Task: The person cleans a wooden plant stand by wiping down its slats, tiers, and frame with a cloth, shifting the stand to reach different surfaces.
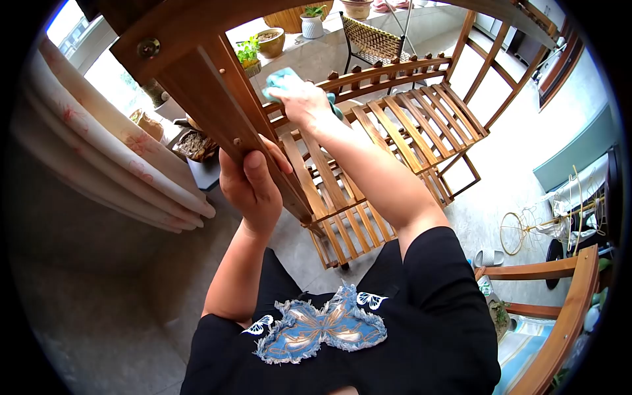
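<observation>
My left hand (251,181) is wrapped round a thick brown wooden post (209,99), thumb on the near face and fingers round the far side. The post belongs to a wooden frame whose top beam passes close over the view. My right hand (304,104) reaches forward beyond the post, closed on a light teal cloth (282,80). Part of that cloth pokes out behind the wrist. Below my right forearm lies a slatted wooden seat (375,128) with a low railing (388,74) along its far side.
Potted plants (312,24) stand on the ledge at the back, near a woven chair (372,39). A pale curtain (118,138) hangs at left. On the right are a wooden armrest frame (566,309), a wire stand (517,230) and grey slippers (488,257).
</observation>
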Motion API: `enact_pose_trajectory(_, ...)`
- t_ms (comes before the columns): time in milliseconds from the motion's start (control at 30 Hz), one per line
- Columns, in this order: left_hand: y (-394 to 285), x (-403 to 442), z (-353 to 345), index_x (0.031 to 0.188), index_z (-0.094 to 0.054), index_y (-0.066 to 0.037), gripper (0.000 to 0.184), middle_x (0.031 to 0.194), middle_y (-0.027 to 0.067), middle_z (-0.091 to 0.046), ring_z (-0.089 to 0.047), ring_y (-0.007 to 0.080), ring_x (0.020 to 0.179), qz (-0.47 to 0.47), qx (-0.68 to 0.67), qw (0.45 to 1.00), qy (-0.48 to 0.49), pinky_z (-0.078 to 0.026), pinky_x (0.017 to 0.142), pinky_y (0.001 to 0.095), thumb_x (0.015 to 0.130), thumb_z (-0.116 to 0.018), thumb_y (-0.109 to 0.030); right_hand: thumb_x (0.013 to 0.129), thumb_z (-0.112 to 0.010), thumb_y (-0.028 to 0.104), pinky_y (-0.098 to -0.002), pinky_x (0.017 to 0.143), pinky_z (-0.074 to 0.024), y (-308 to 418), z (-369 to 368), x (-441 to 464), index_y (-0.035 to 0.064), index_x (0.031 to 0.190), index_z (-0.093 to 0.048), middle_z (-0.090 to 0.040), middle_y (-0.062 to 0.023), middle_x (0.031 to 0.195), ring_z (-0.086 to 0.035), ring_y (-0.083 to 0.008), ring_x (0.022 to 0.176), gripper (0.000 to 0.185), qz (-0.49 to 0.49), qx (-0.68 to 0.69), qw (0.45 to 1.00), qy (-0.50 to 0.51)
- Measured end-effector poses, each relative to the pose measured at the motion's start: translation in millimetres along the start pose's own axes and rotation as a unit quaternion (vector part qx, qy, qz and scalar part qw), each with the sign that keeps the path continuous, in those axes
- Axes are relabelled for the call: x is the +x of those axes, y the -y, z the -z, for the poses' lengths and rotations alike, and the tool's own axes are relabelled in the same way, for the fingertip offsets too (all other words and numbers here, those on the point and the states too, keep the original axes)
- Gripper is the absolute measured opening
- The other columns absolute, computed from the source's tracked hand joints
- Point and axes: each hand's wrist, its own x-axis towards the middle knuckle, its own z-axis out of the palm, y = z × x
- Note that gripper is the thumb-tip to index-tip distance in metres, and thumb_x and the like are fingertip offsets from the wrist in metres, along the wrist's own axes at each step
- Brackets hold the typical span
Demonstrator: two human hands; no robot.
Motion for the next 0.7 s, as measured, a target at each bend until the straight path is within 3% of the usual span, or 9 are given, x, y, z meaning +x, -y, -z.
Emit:
enact_pose_trajectory(33, 0, 1, 0, 0.1, -0.047, -0.005, 0.039, 0.069, 0.0072, -0.057, -0.056, 0.0144, 0.057, -0.004, -0.002, 1.0, -0.001, -0.046, 0.058, 0.027, 0.112, -0.038, -0.041, 0.09, -0.053, 0.008, -0.0415, 0.081, -0.06, 5, -5, -12, 0.038, 0.125, -0.07, -0.058, -0.0067, 0.143, -0.068, -0.0344, 0.095, 0.049, -0.097, -0.048, 0.99, 0.09)
enact_pose_trajectory(100, 0, 0, 3, 0.1, -0.047, -0.005, 0.038, 0.069, 0.0069, -0.057, -0.056, 0.0142, 0.057, 0.002, 0.01, 1.0, 0.018, -0.046, 0.058, 0.0268, 0.112, -0.039, -0.04, 0.09, -0.052, 0.007, -0.0425, 0.082, -0.0601, 8, 21, -21, 0.0386, 0.127, -0.07, -0.056, -0.0046, 0.144, -0.068, -0.0343, 0.094, 0.052, -0.057, 0.006, 0.998, 0.04)
enact_pose_trajectory(267, 5, 0, 4, 0.106, -0.048, -0.004, 0.036, 0.068, 0.007, -0.057, -0.055, 0.0138, 0.057, -0.02, -0.009, 0.999, 0.029, -0.044, 0.056, 0.0254, 0.112, -0.04, -0.038, 0.094, -0.05, 0.008, -0.0387, 0.081, -0.0603, 5, 67, -37, 0.0345, 0.128, -0.072, -0.064, -0.0071, 0.14, -0.071, -0.0296, 0.089, 0.049, -0.108, -0.027, 0.985, 0.133)
enact_pose_trajectory(300, 9, -1, 6, 0.106, -0.048, -0.004, 0.036, 0.068, 0.007, -0.057, -0.055, 0.0138, 0.057, -0.022, -0.009, 0.999, 0.028, -0.044, 0.056, 0.0254, 0.112, -0.04, -0.038, 0.095, -0.049, 0.009, -0.0365, 0.083, -0.0599, -3, 70, -38, 0.0295, 0.125, -0.074, -0.07, -0.0096, 0.13, -0.073, -0.0264, 0.096, 0.044, -0.095, 0.026, 0.994, 0.044)
enact_pose_trajectory(367, 24, -7, 3, 0.121, -0.051, 0.005, 0.031, 0.077, 0.0066, -0.059, -0.059, 0.0128, 0.059, -0.038, -0.068, 0.997, 0.024, -0.047, 0.055, 0.0252, 0.11, -0.048, -0.024, 0.094, -0.05, 0.008, -0.0355, 0.088, -0.059, -21, 93, -28, 0.0204, 0.127, -0.073, -0.072, -0.014, 0.125, -0.073, -0.0267, 0.104, 0.042, -0.287, 0.15, 0.944, 0.055)
enact_pose_trajectory(433, 23, -9, 3, 0.125, -0.051, 0.005, 0.032, 0.078, 0.006, -0.059, -0.059, 0.0131, 0.059, -0.03, -0.054, 0.998, 0.007, -0.047, 0.054, 0.0259, 0.11, -0.048, -0.022, 0.093, -0.052, 0.006, -0.035, 0.092, -0.058, -27, 107, -8, 0.0121, 0.126, -0.072, -0.073, -0.0164, 0.121, -0.073, -0.0292, 0.105, 0.04, -0.363, 0.185, 0.912, -0.06)
enact_pose_trajectory(500, 23, -9, 3, 0.125, -0.051, 0.005, 0.031, 0.078, 0.0062, -0.059, -0.059, 0.0134, 0.057, -0.025, -0.056, 0.998, 0.013, -0.047, 0.053, 0.0268, 0.109, -0.048, -0.021, 0.093, -0.056, 0.007, -0.0361, 0.095, -0.057, -47, 89, 0, 0.01, 0.129, -0.07, -0.07, -0.0155, 0.127, -0.072, -0.0284, 0.105, 0.039, -0.238, 0.124, 0.949, -0.168)
enact_pose_trajectory(600, 28, -11, 4, 0.125, -0.051, 0.005, 0.031, 0.078, 0.0067, -0.059, -0.059, 0.0136, 0.056, -0.023, -0.026, 0.999, 0.003, -0.046, 0.052, 0.0269, 0.109, -0.049, -0.022, 0.09, -0.058, 0.012, -0.0394, 0.099, -0.0556, -44, 62, -17, 0.0274, 0.141, -0.061, -0.062, -0.0043, 0.143, -0.07, -0.0276, 0.112, 0.053, -0.255, 0.0, 0.961, 0.106)
enact_pose_trajectory(700, 14, -7, 2, 0.111, -0.048, -0.002, 0.033, 0.071, 0.0076, -0.057, -0.056, 0.0132, 0.057, 0.001, -0.003, 1.0, 0.018, -0.043, 0.054, 0.0249, 0.112, -0.041, -0.035, 0.089, -0.06, 0.015, -0.0403, 0.093, -0.0577, -24, 73, -33, 0.0292, 0.136, -0.066, -0.067, -0.0034, 0.136, -0.071, -0.0294, 0.107, 0.049, -0.232, -0.106, 0.948, 0.191)
